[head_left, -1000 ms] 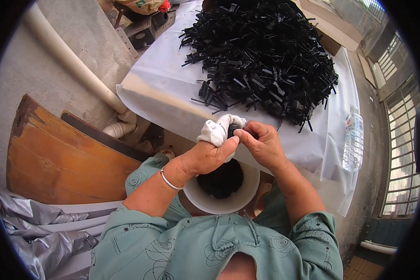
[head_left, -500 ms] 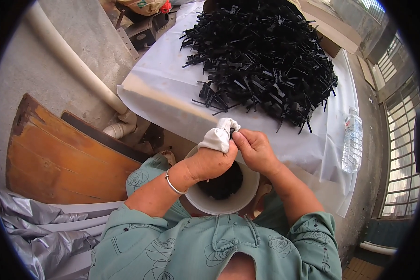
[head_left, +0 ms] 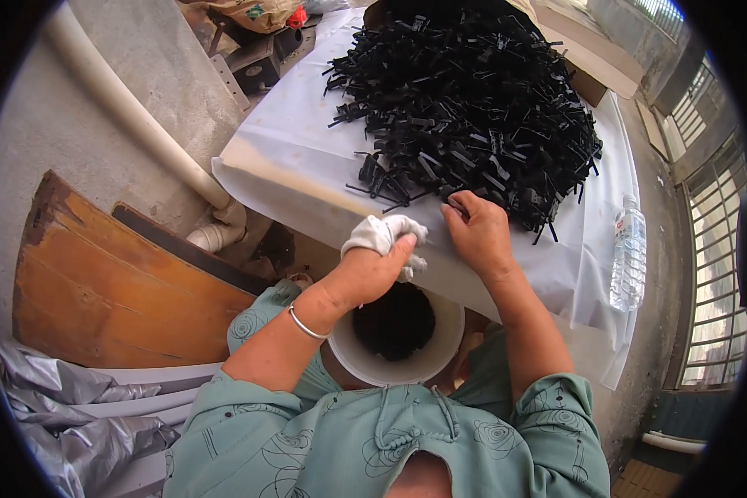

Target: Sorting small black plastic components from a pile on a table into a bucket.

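A large heap of black plastic pieces with thin stems lies on the table. At the heap's near edge my right hand is bare, its thumb and forefinger closed on a small black plastic piece. My left hand hovers over a white bucket, left of the right hand. A white cloth glove covers its fingers, while the thumb is bare. These fingers curve loosely apart with nothing visible between them. Dark contents show inside the bucket, too dim to tell apart.
White sheeting covers the table. A clear water bottle stands at its right edge, and a cardboard flap lies behind the heap. To the left are a brown wooden board, a pale pipe and silver sheeting.
My hands have come apart from above the bucket. The right hand moved up and right to the heap's edge; the left loosened, and the dark piece between them is out of sight.
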`<state>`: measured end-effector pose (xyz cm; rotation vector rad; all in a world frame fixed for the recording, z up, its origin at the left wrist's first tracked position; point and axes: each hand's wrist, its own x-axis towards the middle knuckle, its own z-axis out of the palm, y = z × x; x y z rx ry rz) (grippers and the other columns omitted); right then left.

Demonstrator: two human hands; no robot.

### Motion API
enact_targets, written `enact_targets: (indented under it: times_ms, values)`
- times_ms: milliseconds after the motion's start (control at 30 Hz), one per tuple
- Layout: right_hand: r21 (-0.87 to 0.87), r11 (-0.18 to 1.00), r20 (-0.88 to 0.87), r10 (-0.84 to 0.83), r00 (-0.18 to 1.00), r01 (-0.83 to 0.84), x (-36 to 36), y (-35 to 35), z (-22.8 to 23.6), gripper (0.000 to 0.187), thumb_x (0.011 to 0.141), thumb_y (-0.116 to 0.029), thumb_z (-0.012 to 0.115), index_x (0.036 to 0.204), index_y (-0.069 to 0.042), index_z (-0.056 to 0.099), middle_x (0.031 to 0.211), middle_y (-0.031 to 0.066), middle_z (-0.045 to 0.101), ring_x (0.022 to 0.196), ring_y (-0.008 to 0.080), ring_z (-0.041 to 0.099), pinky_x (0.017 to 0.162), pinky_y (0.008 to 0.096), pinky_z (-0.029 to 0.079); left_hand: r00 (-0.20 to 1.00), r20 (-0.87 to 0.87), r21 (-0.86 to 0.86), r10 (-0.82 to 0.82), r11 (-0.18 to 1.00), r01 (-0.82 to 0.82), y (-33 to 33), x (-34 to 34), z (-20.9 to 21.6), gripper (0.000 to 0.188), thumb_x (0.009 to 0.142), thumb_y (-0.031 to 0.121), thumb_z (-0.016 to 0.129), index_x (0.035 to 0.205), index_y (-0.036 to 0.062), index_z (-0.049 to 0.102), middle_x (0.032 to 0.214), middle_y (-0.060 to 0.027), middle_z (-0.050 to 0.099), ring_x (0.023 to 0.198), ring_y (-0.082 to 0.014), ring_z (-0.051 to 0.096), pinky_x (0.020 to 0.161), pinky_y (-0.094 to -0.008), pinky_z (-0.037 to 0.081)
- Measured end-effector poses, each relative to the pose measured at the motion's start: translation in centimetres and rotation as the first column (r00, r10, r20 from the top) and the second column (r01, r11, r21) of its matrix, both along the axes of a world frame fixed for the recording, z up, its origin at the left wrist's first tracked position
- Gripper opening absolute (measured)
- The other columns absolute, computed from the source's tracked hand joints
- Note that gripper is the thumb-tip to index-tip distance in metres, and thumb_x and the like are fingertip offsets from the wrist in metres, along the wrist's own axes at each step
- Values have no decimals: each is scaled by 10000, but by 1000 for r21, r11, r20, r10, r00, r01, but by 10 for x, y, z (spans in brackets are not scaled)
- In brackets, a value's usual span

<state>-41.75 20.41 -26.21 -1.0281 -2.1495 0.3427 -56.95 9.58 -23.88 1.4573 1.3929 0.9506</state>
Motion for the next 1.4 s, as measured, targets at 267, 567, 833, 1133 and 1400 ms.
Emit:
enact_targets:
  times_ms: [267,567,833,1133,1400]
  values:
    - [-460,701,-347,423,837,-545,20,-33,25,150,754,-91,695,797,23,607,644,12,553,598,43,471,538,213,403,375,898,-226,230,973,-55,8,1,-10,164,921,144,469,1054,64,520,927,-70,612,775,-144,601,578,-256,485]
    - [-183,931,-357,236,904,-315,12,-43,25,231,767,-153,696,697,-9,529,563,1,456,509,63,366,449,246,327,883,448,61,140,981,-186,1,23,1,271,880,49,518,1144,6,473,862,-38,576,702,-74,562,548,-202,478]
    - [-579,591,-573,196,796,-562,17,-36,26,256,891,-207,563,705,-33,542,613,-61,453,576,25,368,497,199,309,929,325,32,178,979,-199,-7,18,9,237,825,35,546,1052,-35,548,847,-65,594,687,-73,547,583,-220,468]
    - [-562,631,-588,151,795,-535,2,-57,12,285,929,-204,489,772,15,583,648,7,562,601,80,463,578,239,421,925,-245,563,291,820,-109,-8,21,2,292,792,13,564,1077,-42,533,844,-103,601,724,-139,584,654,-273,488]
    - [-575,597,-577,189,795,-560,6,-49,15,276,921,-237,504,760,-24,575,597,-57,464,557,48,406,492,217,345,973,-25,496,231,848,-189,-5,15,-13,298,830,11,527,1119,-26,461,875,-70,573,718,-141,552,661,-275,480]
